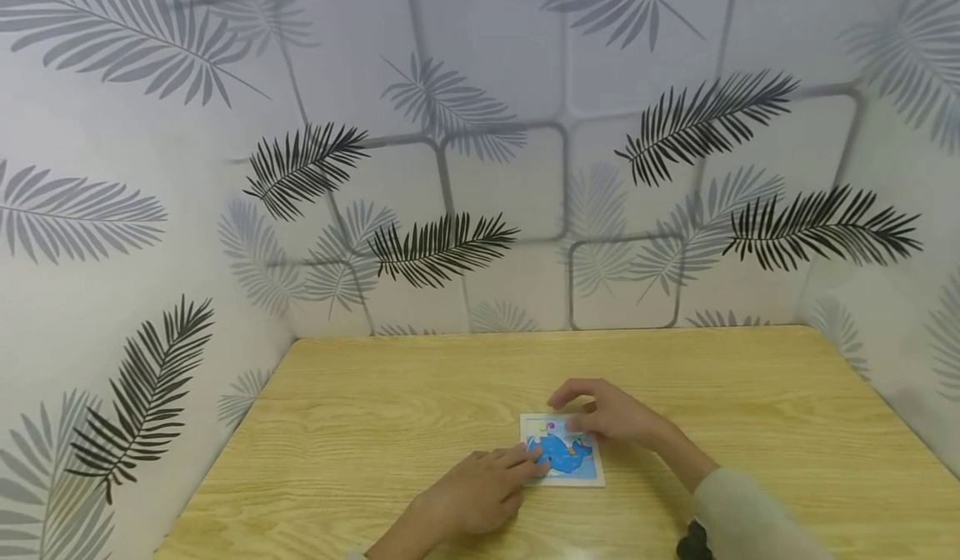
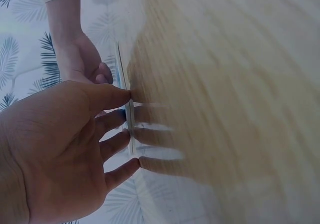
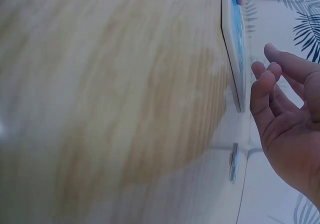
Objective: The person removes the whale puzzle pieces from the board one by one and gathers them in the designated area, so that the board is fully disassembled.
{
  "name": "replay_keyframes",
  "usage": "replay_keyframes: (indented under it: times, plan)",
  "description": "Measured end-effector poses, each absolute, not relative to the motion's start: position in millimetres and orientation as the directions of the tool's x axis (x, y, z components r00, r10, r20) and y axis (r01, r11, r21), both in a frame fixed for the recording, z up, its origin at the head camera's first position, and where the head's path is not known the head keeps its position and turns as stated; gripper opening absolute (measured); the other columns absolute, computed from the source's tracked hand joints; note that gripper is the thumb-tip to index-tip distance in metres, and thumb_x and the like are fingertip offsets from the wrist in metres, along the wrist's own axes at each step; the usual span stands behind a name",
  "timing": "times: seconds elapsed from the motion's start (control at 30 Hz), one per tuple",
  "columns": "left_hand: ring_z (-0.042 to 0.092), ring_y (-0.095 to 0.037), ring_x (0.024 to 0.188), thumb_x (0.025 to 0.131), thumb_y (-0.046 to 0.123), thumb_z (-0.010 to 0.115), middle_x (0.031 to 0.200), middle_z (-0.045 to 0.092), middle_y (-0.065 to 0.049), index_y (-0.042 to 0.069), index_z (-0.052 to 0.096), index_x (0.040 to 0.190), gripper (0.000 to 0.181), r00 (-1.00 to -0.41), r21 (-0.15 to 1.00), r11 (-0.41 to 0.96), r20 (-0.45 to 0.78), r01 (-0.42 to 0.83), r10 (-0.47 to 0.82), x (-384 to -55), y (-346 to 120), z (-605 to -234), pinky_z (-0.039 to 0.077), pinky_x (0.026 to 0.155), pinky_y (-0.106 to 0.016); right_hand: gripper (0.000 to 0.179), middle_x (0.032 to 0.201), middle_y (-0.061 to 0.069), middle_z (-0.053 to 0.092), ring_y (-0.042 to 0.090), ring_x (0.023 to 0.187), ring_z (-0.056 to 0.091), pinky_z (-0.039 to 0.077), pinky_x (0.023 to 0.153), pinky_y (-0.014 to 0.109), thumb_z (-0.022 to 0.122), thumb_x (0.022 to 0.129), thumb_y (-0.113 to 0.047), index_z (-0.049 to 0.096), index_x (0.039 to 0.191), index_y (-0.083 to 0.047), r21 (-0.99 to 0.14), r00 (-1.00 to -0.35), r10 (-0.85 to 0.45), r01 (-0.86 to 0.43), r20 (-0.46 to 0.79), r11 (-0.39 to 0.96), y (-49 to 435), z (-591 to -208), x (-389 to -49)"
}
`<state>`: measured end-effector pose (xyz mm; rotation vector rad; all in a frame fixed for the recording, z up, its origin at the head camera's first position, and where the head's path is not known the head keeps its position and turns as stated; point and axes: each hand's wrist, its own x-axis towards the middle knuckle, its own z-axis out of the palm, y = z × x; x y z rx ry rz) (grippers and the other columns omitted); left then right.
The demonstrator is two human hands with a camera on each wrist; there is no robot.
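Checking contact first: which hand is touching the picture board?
The left hand, resting on the picture board at its left edge in the head view. The right hand hovers above, a gap showing in the right wrist view.

2 bare hands [image 1: 483,489] [image 1: 615,414] show, the right arm in a pale sleeve [image 1: 753,517].

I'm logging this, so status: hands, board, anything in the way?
Left hand touching board, left side. Right hand hovers by its far right corner. Board flat on table, whale up. Left fingers partly cover it.
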<state>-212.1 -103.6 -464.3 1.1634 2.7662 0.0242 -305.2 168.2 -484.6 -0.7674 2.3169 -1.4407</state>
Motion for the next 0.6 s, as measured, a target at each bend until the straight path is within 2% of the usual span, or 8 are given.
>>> replay_keyframes:
  times: [0.27,0.47,0.57,0.6]
  plan:
    - [0.032,-0.013,0.154,0.110,0.029,0.049,0.168,0.032,0.010,0.030,0.040,0.161,0.052,-0.685,0.090,0.696,-0.131,0.712,0.717,-212.5,-102.1,-465.6,0.041,0.118,-0.042,0.028,0.134,0.020,0.059,0.007,0.057,0.050,0.044,0.053,0.018,0.065,0.096,0.004,0.070,0.122,-0.005,-0.842,-0.783,-0.621,-0.364,0.044,0.399,156.9,-485.6,-301.3]
    - [0.033,-0.013,0.154,0.110,0.029,0.050,0.168,0.032,0.009,0.029,0.040,0.161,0.052,-0.678,0.075,0.689,-0.129,0.721,0.723,-210.8,-102.3,-460.4,0.042,0.117,-0.041,0.026,0.141,0.022,0.052,0.009,0.054,0.055,0.049,0.045,0.021,0.063,0.094,0.008,0.072,0.113,-0.006,-0.801,-0.769,-0.638,-0.402,0.033,0.443,152.5,-480.2,-302.4]
    - [0.034,-0.014,0.153,0.110,0.028,0.050,0.168,0.034,0.008,0.028,0.041,0.161,0.052,-0.668,0.053,0.676,-0.113,0.735,0.735,-210.5,-103.2,-461.3,0.043,0.116,-0.040,0.025,0.139,0.019,0.053,0.014,0.065,0.060,0.054,0.053,0.026,0.065,0.094,0.008,0.071,0.111,-0.009,-0.753,-0.759,-0.651,-0.445,0.028,0.486,150.0,-477.5,-304.5]
    - [0.035,-0.014,0.153,0.110,0.028,0.050,0.168,0.034,0.007,0.027,0.041,0.161,0.052,-0.666,0.051,0.674,-0.109,0.737,0.738,-210.5,-103.5,-461.9,0.044,0.116,-0.040,0.025,0.137,0.017,0.054,0.016,0.074,0.062,0.057,0.061,0.029,0.066,0.093,0.008,0.072,0.109,-0.010,-0.728,-0.754,-0.656,-0.469,0.034,0.501,148.8,-476.9,-304.9]
